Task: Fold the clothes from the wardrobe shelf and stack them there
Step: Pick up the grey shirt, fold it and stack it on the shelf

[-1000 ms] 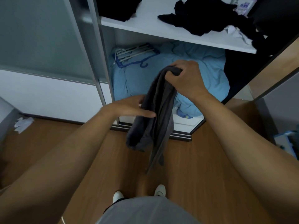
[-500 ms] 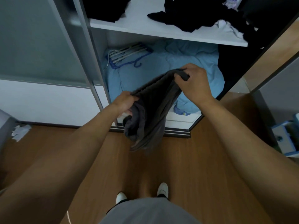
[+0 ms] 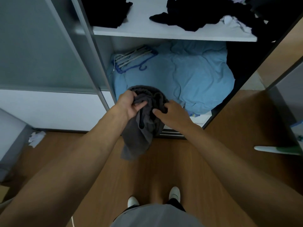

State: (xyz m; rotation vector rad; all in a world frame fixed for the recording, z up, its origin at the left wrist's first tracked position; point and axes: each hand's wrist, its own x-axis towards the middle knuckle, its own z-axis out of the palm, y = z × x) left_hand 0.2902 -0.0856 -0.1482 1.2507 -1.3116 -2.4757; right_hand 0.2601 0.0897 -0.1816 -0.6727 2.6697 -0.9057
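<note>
Grey garment held in mid-air, below and in front of the wardrobe shelf. It is bunched at the top, with a loose tail hanging toward the floor.

Left grip clenched on the garment's upper edge, thumb across the cloth. Right grip curled into the wadded fabric just beside it. Both grasp the same piece, close together.

Risks, as judged:
- Nothing flat under the cloth, and the layers are wadded, so a fold made in the air will likely come out lopsided
- The tail hangs free; if either grip releases to retake an edge, the weight may drag the piece to the floor
- On the shelf, 2 heaps of black clothes lie unfolded, with a white piece at the right end and only a bare strip between the heaps; a stack set there could lean or slide off the front edge
- Below the shelf lie blue bedding and hangers; a dropped piece could snag there

Writing: none readable; no brand or label made out on the garment or the shelf
</note>
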